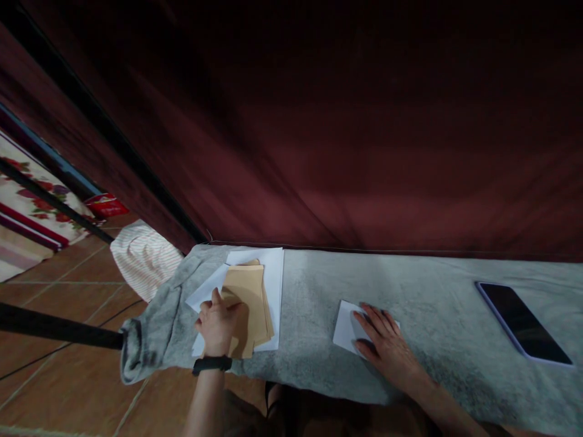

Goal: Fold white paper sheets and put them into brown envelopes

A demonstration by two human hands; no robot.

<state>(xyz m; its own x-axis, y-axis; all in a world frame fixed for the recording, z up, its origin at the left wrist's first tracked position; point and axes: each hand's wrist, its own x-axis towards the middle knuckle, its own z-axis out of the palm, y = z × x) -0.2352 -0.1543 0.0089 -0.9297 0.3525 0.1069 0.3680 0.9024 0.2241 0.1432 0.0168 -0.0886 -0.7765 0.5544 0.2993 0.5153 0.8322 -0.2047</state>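
Observation:
My left hand rests on a stack at the left end of the grey cloth, thumb and index finger apart. Under it lie several brown paper envelopes, slightly fanned, on top of white paper sheets. The hand partly hides the stack's left side. To the right, my right hand lies flat on a small white piece of paper, fingers spread across it. The paper's right part is hidden beneath the fingers, and whether it is folded I cannot tell.
A phone with a purple edge lies at the right on the grey cloth. A dark red curtain hangs behind. Left are a black bar, a striped cloth and the tiled floor.

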